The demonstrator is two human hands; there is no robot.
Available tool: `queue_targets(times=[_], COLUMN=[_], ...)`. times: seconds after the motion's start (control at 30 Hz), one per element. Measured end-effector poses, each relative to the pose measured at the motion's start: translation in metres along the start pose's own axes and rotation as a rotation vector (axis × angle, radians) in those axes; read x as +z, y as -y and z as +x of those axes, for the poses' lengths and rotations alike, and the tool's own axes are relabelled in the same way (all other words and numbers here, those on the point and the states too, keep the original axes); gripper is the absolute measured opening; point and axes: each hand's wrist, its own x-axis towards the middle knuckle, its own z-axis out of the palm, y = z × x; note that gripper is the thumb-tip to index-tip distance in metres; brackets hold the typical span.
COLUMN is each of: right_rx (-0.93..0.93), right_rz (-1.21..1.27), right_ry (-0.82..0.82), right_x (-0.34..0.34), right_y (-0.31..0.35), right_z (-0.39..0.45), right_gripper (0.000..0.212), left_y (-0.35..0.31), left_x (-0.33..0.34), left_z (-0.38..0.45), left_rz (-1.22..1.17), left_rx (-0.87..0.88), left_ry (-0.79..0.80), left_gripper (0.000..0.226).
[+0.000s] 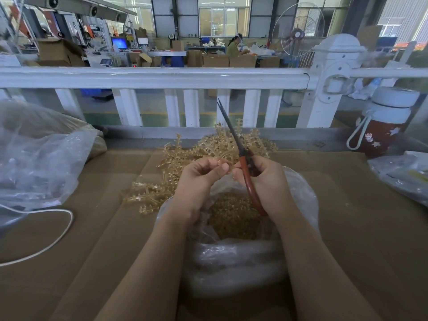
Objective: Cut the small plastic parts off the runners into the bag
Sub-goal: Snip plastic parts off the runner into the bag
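Note:
A clear plastic bag (301,195) stands open in front of me, holding several small amber plastic parts (234,218). Above its mouth, my left hand (199,179) pinches a small amber piece (223,161) between thumb and fingers. My right hand (266,181) grips red-handled scissors (240,149) whose dark blades point up and away, nearly closed at the tips. A pile of amber runners (208,147) lies on the cardboard just beyond my hands, and more runners (148,193) lie to the left of the bag.
Brown cardboard (359,216) covers the table. A large crumpled plastic bag (39,158) sits at the left with a white cord (55,239) below it. A red bottle with a white lid (384,126) and another plastic bag (403,174) are at the right. A white railing (162,77) runs behind.

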Motion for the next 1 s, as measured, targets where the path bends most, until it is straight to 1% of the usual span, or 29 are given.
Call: queue_targets(times=[0.07,0.23,0.3,0.4,0.43,0.47,0.57,0.6,0.63,0.77,0.9,1.0], right_rx=[-0.024,-0.057,-0.063,-0.057,-0.047,-0.041,-0.057,-0.069,-0.075,-0.102,-0.158,-0.148], right_rz=[-0.015,-0.076,-0.075,-0.115,-0.136,-0.171,-0.376,-0.449,-0.507,-0.661,-0.712,-0.705], right_ry=[-0.004,-0.021,-0.028,-0.011,0.0,0.006,0.016,0.029,0.041,0.044,0.023,0.05], right_x=[0.0,0.001,0.001,0.0,0.0,-0.001,-0.003,-0.002,-0.002,-0.002,-0.003,-0.004], right_y=[-0.001,-0.004,-0.005,-0.007,-0.007,-0.008,-0.009,-0.01,-0.011,-0.013,-0.013,-0.012], right_z=[0.0,0.0,0.001,0.001,0.001,0.001,-0.001,-0.001,-0.002,-0.002,-0.003,-0.002], right_gripper=[0.015,0.015,0.016,0.013,0.015,0.023,0.061,0.066,0.067,0.061,0.058,0.06], left_y=[0.001,0.006,0.005,0.005,0.005,0.005,0.004,0.003,0.003,0.006,0.008,0.009], left_x=[-0.002,-0.005,-0.004,-0.005,-0.005,-0.006,-0.006,-0.006,-0.006,-0.007,-0.009,-0.012], left_z=[0.001,0.005,0.005,0.004,0.004,0.004,0.003,0.003,0.004,0.004,0.005,0.008], left_rz=[-0.013,0.054,0.029,0.002,-0.001,-0.012,-0.034,-0.037,-0.041,-0.004,0.003,0.014], left_rx=[-0.027,-0.048,-0.053,-0.047,-0.045,-0.045,-0.037,-0.027,-0.015,0.069,0.075,0.069], left_ry=[-0.034,-0.108,-0.128,-0.145,-0.154,-0.163,-0.182,-0.188,-0.193,-0.208,-0.215,-0.238], left_gripper=[0.009,0.013,0.015,0.011,0.01,0.011,0.023,0.025,0.025,0.024,0.026,0.023])
